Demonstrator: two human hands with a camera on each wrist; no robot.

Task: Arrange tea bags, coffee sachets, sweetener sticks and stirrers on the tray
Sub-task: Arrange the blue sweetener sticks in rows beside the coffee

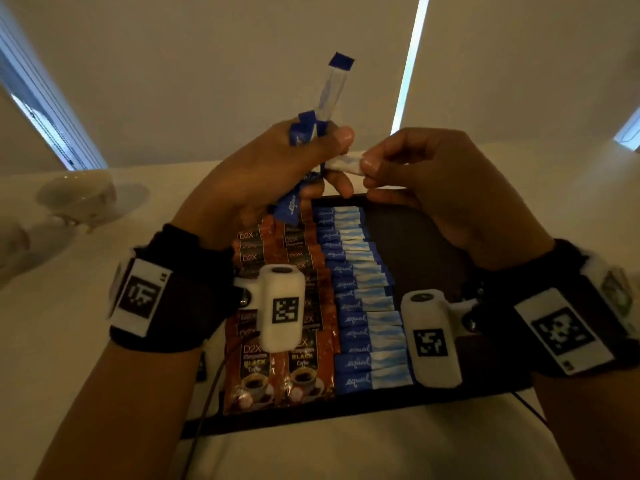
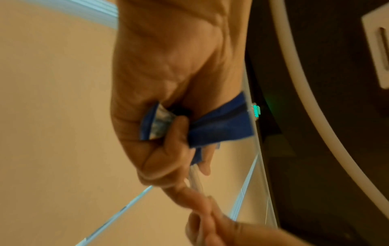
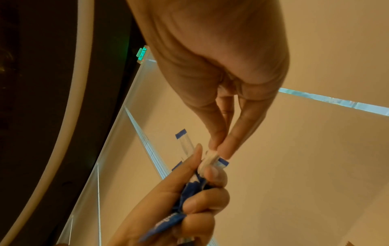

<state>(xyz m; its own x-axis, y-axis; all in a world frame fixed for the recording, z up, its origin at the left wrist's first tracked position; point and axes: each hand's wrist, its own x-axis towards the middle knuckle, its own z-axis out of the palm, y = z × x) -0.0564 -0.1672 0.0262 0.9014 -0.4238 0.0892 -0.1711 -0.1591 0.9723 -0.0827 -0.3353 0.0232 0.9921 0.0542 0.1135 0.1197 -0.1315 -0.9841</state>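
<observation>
A dark tray (image 1: 426, 244) lies on the white table, holding two columns of brown coffee sachets (image 1: 277, 368) and one column of blue-and-white sweetener sticks (image 1: 367, 320). My left hand (image 1: 263, 174) is raised above the tray's far edge and grips a bunch of sweetener sticks (image 1: 304, 133) (image 2: 221, 128) (image 3: 189, 188); one stick (image 1: 334, 88) pokes upward. My right hand (image 1: 433, 188) (image 3: 221, 146) pinches the white end of one stick (image 1: 344, 164) (image 3: 209, 159) still in the left hand's bunch.
A white cup on a saucer (image 1: 86, 199) stands at the table's far left, with another white piece (image 1: 14, 244) nearer. The tray's right half (image 1: 433, 258) shows bare dark surface. Cables run from both wrist cameras across the tray's near edge.
</observation>
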